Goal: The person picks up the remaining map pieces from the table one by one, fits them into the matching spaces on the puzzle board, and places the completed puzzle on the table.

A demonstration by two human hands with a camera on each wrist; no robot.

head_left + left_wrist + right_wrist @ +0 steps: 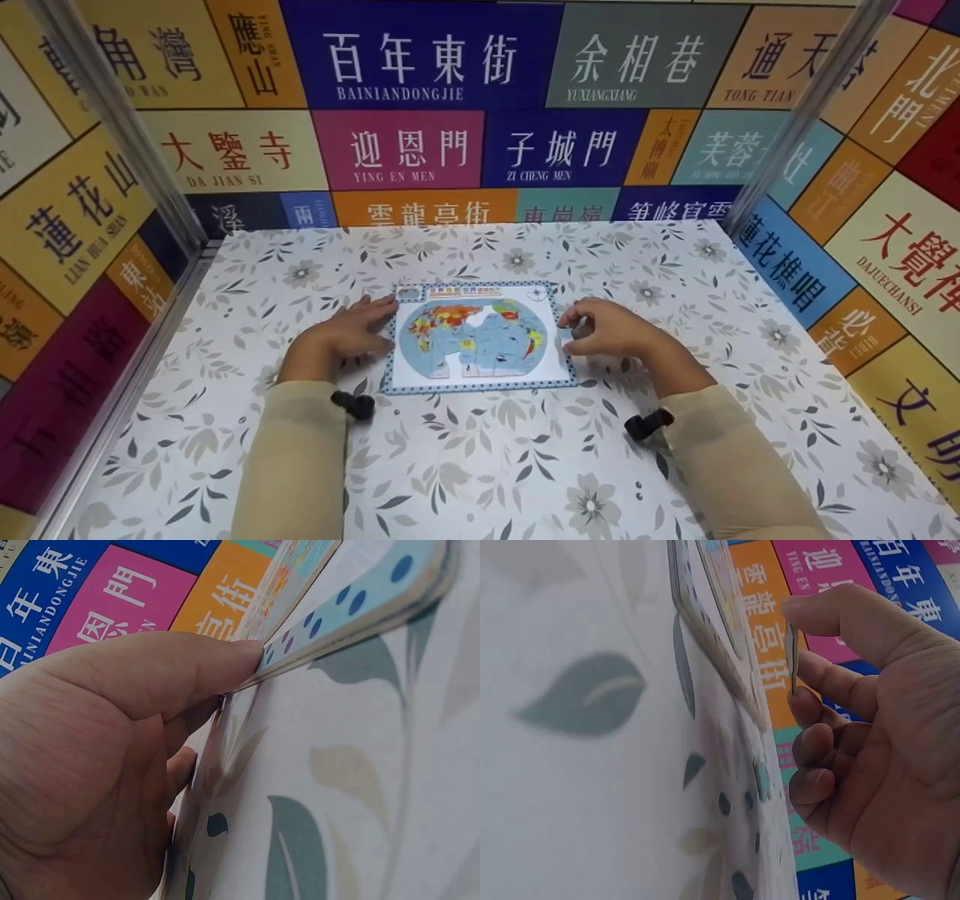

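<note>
A world map jigsaw puzzle [491, 351] lies flat on the table, framed by a pale blue dotted border. White gaps show in its map near the upper middle and at the bottom left. At the puzzle's left edge, my left hand [349, 330] has its fingers extended; the thumb [225, 664] touches the dotted rim in the left wrist view. Just off the right edge, my right hand [611, 330] pinches a thin puzzle piece [792, 652] between thumb and fingers. That piece is seen edge-on in the right wrist view, its printed face hidden.
The white table [480, 457] has a grey leaf and flower pattern. A small light blue piece [761, 778] lies beyond the puzzle's corner in the right wrist view. Panels with colourful lettering [420, 56] stand at the back and both sides. Black wrist mounts [649, 425] sit at the cuffs.
</note>
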